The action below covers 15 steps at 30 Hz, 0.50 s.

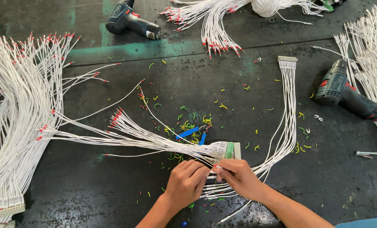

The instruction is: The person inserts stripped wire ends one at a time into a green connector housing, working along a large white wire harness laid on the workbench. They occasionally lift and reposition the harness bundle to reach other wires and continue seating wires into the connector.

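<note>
My left hand (187, 180) and my right hand (238, 176) meet low in the middle of the head view, fingers pinched on thin white wires (216, 168) just below a white and green connector block (232, 150). A fan of white wires with red tips (125, 131) spreads left from that block. A second white wire bundle (288, 109) loops from under my right hand up to another white connector (287, 59). Blue-handled cutters (192, 134) lie just above the block.
Dark worktop (112, 185) strewn with small yellow and green wire clippings (188, 124). Cordless drills lie at top left (131, 21) and at right (347, 95). Large white wire bundles fill the left side (15, 109), top (214, 21) and right edge (372, 55).
</note>
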Available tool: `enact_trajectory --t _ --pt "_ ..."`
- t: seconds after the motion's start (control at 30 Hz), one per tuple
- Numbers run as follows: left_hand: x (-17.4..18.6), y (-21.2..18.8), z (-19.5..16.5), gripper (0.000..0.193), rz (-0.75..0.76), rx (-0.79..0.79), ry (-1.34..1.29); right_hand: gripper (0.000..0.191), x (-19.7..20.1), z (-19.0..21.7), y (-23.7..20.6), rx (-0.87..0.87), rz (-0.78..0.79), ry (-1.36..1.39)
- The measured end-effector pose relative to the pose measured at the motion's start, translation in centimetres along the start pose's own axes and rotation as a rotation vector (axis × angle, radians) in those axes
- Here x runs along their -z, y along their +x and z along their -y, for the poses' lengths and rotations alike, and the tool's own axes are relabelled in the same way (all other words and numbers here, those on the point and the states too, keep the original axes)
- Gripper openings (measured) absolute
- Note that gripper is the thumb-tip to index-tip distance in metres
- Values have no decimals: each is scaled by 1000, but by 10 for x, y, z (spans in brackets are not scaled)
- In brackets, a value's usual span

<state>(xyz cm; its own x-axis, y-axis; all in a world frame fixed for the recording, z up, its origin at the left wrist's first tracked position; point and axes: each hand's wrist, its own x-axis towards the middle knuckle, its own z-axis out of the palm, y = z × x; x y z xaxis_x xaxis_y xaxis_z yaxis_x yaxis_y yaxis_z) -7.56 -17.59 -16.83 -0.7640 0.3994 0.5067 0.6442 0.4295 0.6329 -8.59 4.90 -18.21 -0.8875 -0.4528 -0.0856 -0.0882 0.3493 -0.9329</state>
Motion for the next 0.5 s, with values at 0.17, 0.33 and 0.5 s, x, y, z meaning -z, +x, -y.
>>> enact_trajectory --t 0.17,0.33,0.5 --pt "-1 2 -7 30 -130 23 -37 8 3 15 0 216 -44 -260" --pt "-2 1 -2 21 -92 -19 4 10 3 21 -1 247 -59 -224" --pt "-6 -6 1 20 -103 -6 11 9 -1 12 -5 -28 -58 -42"
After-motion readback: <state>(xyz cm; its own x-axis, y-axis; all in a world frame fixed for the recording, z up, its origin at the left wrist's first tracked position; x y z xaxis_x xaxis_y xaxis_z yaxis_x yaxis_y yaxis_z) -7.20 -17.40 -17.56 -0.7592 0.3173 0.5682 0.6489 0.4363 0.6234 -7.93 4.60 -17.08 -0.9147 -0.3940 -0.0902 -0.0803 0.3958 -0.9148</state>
